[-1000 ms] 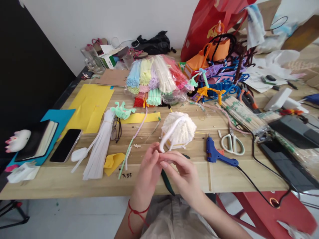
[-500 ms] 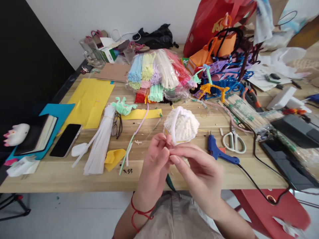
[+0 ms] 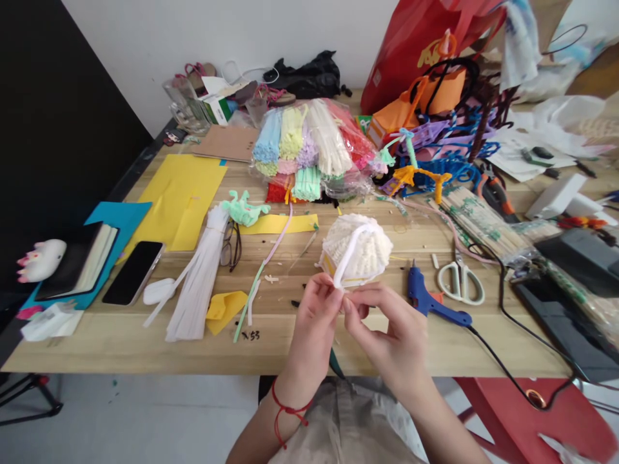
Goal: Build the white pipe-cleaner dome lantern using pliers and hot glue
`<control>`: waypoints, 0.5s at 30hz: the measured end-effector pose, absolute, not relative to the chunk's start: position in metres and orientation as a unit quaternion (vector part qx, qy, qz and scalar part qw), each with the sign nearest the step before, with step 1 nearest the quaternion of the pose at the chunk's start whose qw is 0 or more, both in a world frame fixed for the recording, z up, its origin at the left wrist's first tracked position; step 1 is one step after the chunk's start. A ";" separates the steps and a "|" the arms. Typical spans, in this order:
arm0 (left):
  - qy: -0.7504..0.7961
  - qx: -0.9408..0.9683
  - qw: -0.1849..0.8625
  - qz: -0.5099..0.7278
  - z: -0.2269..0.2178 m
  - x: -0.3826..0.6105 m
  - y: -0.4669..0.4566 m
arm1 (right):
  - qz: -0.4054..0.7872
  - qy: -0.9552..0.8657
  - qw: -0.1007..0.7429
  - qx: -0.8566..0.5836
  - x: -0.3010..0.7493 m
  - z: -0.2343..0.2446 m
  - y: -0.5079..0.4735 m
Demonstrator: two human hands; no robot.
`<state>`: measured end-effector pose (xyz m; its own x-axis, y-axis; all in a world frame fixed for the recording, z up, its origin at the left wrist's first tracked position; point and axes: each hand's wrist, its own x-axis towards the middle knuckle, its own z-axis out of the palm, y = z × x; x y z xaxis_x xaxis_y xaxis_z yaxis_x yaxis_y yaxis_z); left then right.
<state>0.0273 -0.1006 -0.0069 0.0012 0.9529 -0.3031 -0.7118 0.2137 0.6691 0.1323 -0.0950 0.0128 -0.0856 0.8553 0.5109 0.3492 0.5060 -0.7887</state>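
In the head view, saw both hands close together at the near middle of the worktop [image 3: 120,341]. Pinched the loose end of a white fuzzy strip [image 3: 345,264] between the fingertips of the left hand [image 3: 314,322] and the right hand [image 3: 394,338], both closed small on it, tips almost meeting. Wore a red string [image 3: 285,409] on the left wrist. Followed the strip up from the pinch and over the top of a white fluffy ball [image 3: 374,251], set on the worktop just past the fingers. Could not tell touching from just beside for the fingertips and the ball.

Looked like work on the strip's end, low at the near side of the ball, with that end not yet tucked away. Judged the next bit to need a tight pinch and a slow, soft pull, so as not to roll the ball, with no palm resting on it.

Saw a blue glue gun [image 3: 425,301] just right of the ball, and white scissors [image 3: 459,283] right of that. Saw a bundle of white strips [image 3: 196,283], a yellow scrap [image 3: 223,304] and a black phone [image 3: 133,272] off to the left. Saw a clear bag of coloured fuzzy sticks [image 3: 314,148] at the far middle, well apart from the hands.
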 end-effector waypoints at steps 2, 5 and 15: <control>0.375 0.172 0.678 0.608 -0.013 0.027 -0.101 | 0.245 -0.688 0.517 -0.446 0.135 0.007 -0.094; 0.407 0.196 0.645 0.616 -0.026 0.021 -0.101 | 0.251 -0.675 0.510 -0.471 0.143 -0.004 -0.094; 0.615 0.439 0.446 0.480 -0.066 -0.053 -0.109 | 0.238 -0.734 0.314 -0.552 0.199 -0.077 -0.108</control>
